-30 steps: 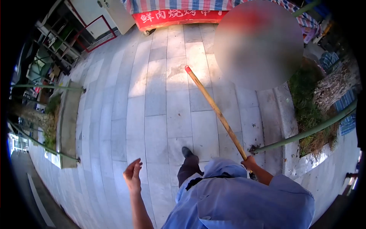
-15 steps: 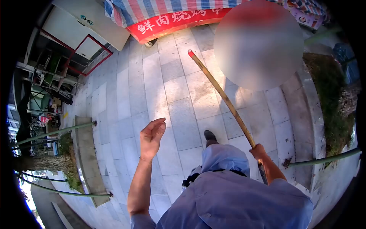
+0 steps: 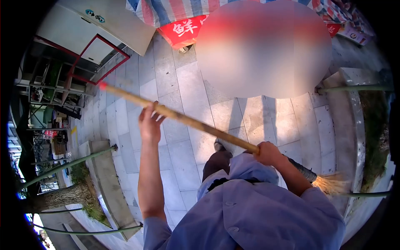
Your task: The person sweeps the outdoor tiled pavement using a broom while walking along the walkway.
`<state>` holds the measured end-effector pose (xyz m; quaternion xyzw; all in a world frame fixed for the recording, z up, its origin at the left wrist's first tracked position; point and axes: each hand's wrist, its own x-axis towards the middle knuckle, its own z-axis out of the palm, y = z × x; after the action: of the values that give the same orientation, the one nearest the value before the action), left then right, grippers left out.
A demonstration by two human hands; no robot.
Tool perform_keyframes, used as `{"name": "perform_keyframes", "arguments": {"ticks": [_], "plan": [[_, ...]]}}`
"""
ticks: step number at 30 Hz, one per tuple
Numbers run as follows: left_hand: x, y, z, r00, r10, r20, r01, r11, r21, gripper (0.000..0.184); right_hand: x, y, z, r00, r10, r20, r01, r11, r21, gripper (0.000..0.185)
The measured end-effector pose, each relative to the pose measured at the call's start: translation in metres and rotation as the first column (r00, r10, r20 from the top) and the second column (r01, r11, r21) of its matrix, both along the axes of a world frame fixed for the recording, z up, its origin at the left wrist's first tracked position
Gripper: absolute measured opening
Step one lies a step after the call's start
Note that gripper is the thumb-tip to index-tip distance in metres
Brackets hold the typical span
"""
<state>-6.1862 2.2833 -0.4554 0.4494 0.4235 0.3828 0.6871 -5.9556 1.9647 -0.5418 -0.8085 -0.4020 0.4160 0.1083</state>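
A broom with a long wooden handle (image 3: pixel 191 121) and a red tip lies slantwise across my front, tip at upper left. Its straw bristles (image 3: pixel 329 183) show at the lower right, beyond a dark binding. My right hand (image 3: pixel 268 153) is wrapped round the lower part of the handle. On the left, my left hand (image 3: pixel 150 123) is raised at the handle's upper part, fingers apart, some of them behind or against the wood; whether they press on it I cannot tell.
Grey paving (image 3: pixel 171 146) lies underfoot. A striped cloth (image 3: pixel 175 10) hangs over a red banner (image 3: pixel 183 31) ahead. Left are a red metal frame (image 3: pixel 121 63), a white cabinet (image 3: pixel 118 25) and a planter edge (image 3: pixel 104 175). Another planter edge (image 3: pixel 354 125) and green poles stand right.
The broom handle has swung left and flatter, its red tip now at upper left. Its bristles have come into view. My left hand has moved up to the handle.
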Motion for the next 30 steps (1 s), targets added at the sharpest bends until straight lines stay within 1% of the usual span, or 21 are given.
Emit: {"name": "perform_keyframes", "arguments": {"ticks": [2,3,4,5,6,7,8,9,10,11,12,13,14,16,18,20,22,24,26,28,30], "plan": [[-0.022,0.060,0.026,0.953,-0.050,0.300,0.053,0.999,-0.001,0.060,-0.020,0.053,0.019,0.985,0.169,0.020,-0.170,0.984,0.047,0.024],[-0.033,0.076,0.051,0.964,0.069,0.257,-0.094,0.992,0.088,0.052,-0.026,0.083,0.032,0.988,0.151,0.016,-0.152,0.987,0.045,0.024],[-0.085,0.123,0.049,0.899,-0.021,0.438,-0.031,0.993,0.111,0.045,-0.029,0.117,0.046,0.973,0.232,-0.003,-0.232,0.971,0.056,0.022],[-0.101,0.127,0.078,0.887,0.112,0.447,-0.189,0.973,0.132,0.040,-0.037,0.148,0.055,0.948,0.317,-0.026,-0.315,0.947,0.066,0.021],[-0.137,0.146,0.088,0.875,-0.029,0.483,-0.116,0.957,0.266,0.034,-0.047,0.180,0.059,0.922,0.387,-0.029,-0.385,0.922,0.045,0.021],[-0.168,0.162,0.102,0.891,0.013,0.453,-0.184,0.924,0.335,0.026,-0.055,0.216,0.072,0.899,0.436,-0.024,-0.434,0.899,0.060,0.020],[-0.180,0.159,0.125,0.842,0.300,0.447,-0.455,0.840,0.294,0.013,-0.064,0.247,0.072,0.845,0.535,-0.007,-0.528,0.835,0.156,0.019],[-0.213,0.164,0.141,0.810,0.297,0.505,-0.475,0.838,0.268,0.011,-0.075,0.281,0.081,0.804,0.594,-0.028,-0.577,0.790,0.210,0.019],[-0.228,0.151,0.161,0.765,0.414,0.494,-0.601,0.734,0.316,0.015,-0.085,0.312,0.086,0.779,0.623,-0.066,-0.587,0.763,0.273,0.017],[-0.283,0.147,0.177,0.798,0.335,0.500,-0.554,0.734,0.393,0.012,-0.097,0.340,0.083,0.740,0.673,0.014,-0.623,0.677,0.392,0.015],[-0.302,0.130,0.196,0.744,0.549,0.380,-0.662,0.534,0.525,0.011,-0.110,0.365,0.083,0.718,0.694,0.045,-0.630,0.621,0.466,0.017],[-0.305,0.116,0.217,0.593,0.708,0.383,-0.757,0.328,0.565,0.010,-0.122,0.392,0.079,0.680,0.725,0.107,-0.650,0.530,0.544,0.017],[-0.301,0.107,0.224,0.403,0.817,0.413,-0.803,0.099,0.588,0.012,-0.127,0.420,0.074,0.681,0.724,0.114,-0.652,0.527,0.546,0.017],[-0.295,0.091,0.215,0.685,0.479,0.549,-0.728,0.427,0.536,0.028,-0.140,0.466,0.058,0.750,0.642,0.160,-0.561,0.489,0.667,0.015],[-0.206,0.108,0.198,0.432,0.710,0.557,-0.872,0.170,0.459,0.019,-0.131,0.517,0.017,0.800,0.536,0.272,-0.501,0.345,0.794,0.012],[-0.133,0.132,0.168,0.328,0.812,0.484,-0.874,0.066,0.481,0.018,-0.112,0.560,-0.024,0.821,0.490,0.293,-0.505,0.384,0.773,0.012],[-0.147,0.146,0.125,0.772,0.615,0.162,-0.533,0.488,0.691,0.016,-0.086,0.594,-0.070,0.809,0.536,0.242,-0.506,0.424,0.751,0.015],[-0.129,0.178,0.100,0.797,0.590,0.127,-0.483,0.496,0.722,0.017,-0.082,0.601,-0.087,0.835,0.539,0.112,-0.518,0.699,0.492,0.019],[-0.142,0.219,0.094,0.823,0.553,0.132,-0.490,0.572,0.657,0.016,-0.101,0.578,-0.110,0.916,0.395,0.077,-0.372,0.758,0.536,0.020],[-0.171,0.259,0.093,0.825,0.558,0.087,-0.505,0.659,0.558,0.016,-0.121,0.547,-0.117,0.937,0.329,0.115,-0.344,0.822,0.454,0.018],[-0.152,0.286,0.103,0.864,0.502,-0.030,-0.409,0.736,0.539,0.020,-0.136,0.507,-0.118,0.970,0.238,-0.041,-0.202,0.893,0.402,0.016]]}}
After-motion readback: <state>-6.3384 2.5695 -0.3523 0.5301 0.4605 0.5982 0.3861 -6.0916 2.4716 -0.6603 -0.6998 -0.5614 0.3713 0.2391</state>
